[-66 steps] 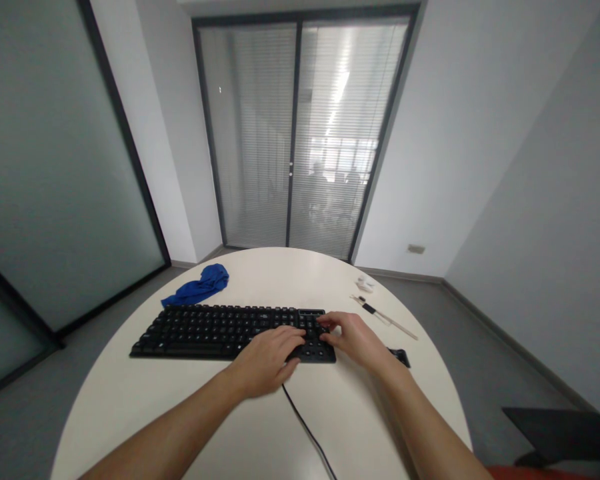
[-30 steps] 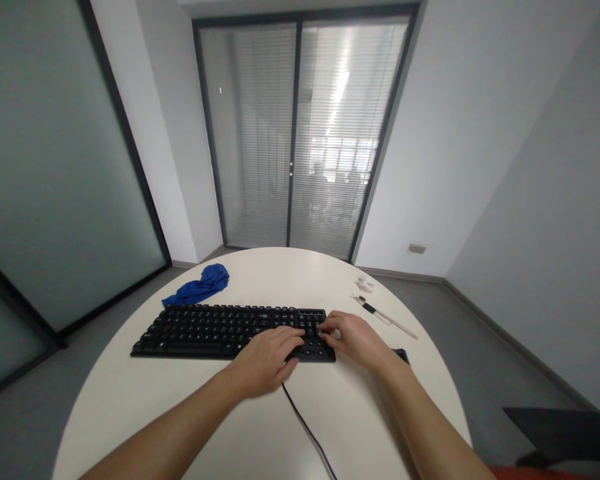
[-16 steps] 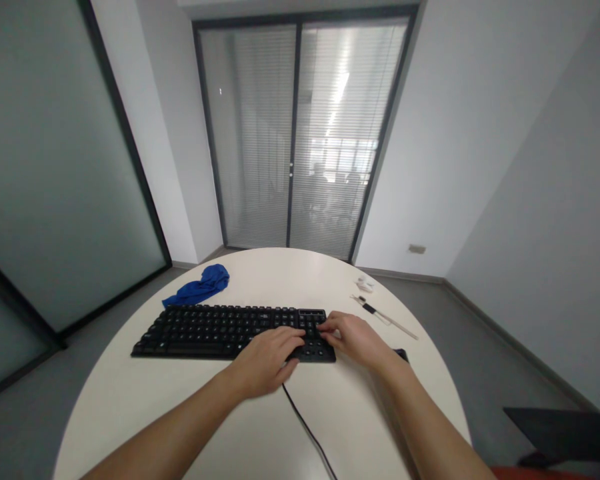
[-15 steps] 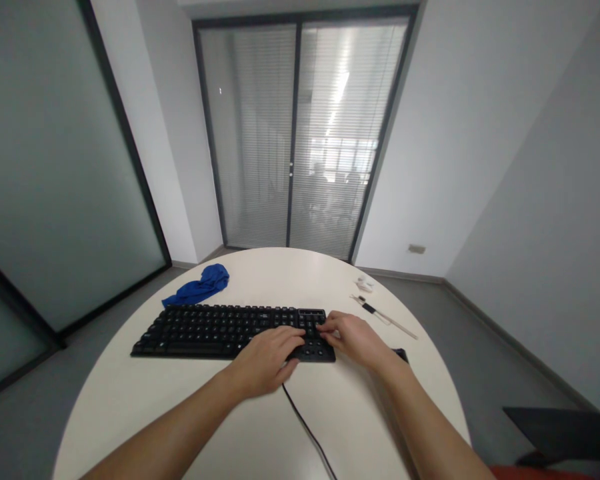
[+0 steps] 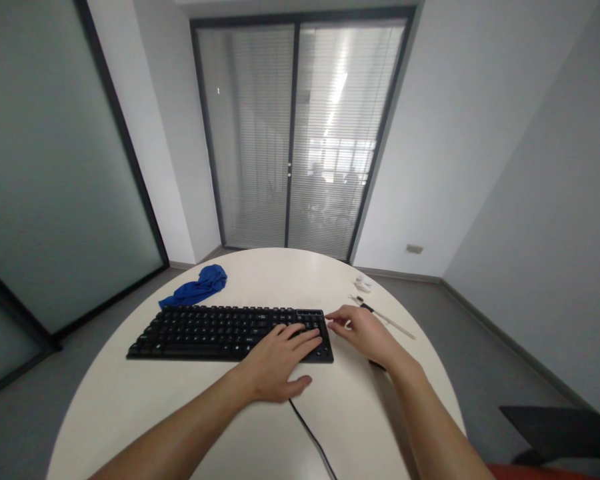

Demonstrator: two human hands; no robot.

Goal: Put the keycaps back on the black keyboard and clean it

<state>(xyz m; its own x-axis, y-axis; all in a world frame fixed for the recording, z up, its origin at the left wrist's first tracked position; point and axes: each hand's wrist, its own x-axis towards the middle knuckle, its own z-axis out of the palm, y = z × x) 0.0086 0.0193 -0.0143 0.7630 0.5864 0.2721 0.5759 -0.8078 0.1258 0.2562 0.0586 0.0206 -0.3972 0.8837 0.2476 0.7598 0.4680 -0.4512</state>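
Across the round, cream-coloured surface (image 5: 280, 275) lies a black keyboard (image 5: 195, 337), its keys marked with small pale legends that are too blurred to read; a narrow strip at the top right, above the number pad, also carries marks too faint to make out. The keyboard is full length and flat, with a thin dark frame, and stands roughly square to the person. At its right end, the left hand (image 5: 275, 363) rests palm down with the grip spread, fingers over the number-pad keys and thumb stuck out past the near edge. Just beside the keyboard's right edge, the right hand (image 5: 363, 330) has its thumb and index fingertips close together; whether this grip pinches anything, I cannot tell. Compared with 0.5 s ago, the right hand has shifted outward from the number pad to the edge, while the left hand has slid right and opened wider, its thumb now well clear of the frame. A black cable (image 5: 310, 432) runs from below the left hand toward the person. Behind the keyboard's left end is a crumpled blue cloth (image 5: 197, 287), and to the far right are a small white item (image 5: 363, 285) and a thin pale stick (image 5: 397, 326), its dark band now partly covered by the right hand. Beneath the right wrist shows a bit of a dark object (image 5: 377, 365).
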